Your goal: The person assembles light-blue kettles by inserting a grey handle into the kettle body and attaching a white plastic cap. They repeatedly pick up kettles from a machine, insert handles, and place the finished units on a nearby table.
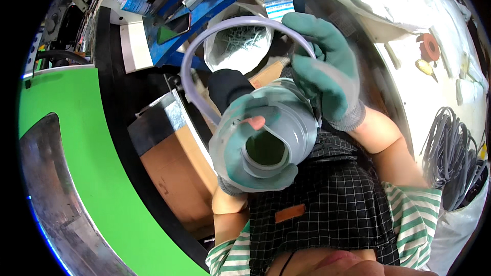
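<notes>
My left hand [232, 158], in a grey-green work glove, is wrapped around a grey hollow plastic part [302, 120] with a round neck. A bare fingertip shows through the glove beside the neck's opening, which looks dark green inside. My right hand [332, 66], gloved alike, pinches a pale lavender-grey plastic ring [190, 61] between thumb and fingers. The ring arcs away to the left and comes back down behind my left hand. Whether it touches or joins the hollow part is hidden.
Beyond the ring stands a white bag [240, 53] of small greenish pieces. A blue rack [204, 7] rises behind. Left lie a green work surface [76, 133] with a curved metal plate [56, 189], and a cardboard box [179, 179]. Coiled grey cable [447, 148] is on the right.
</notes>
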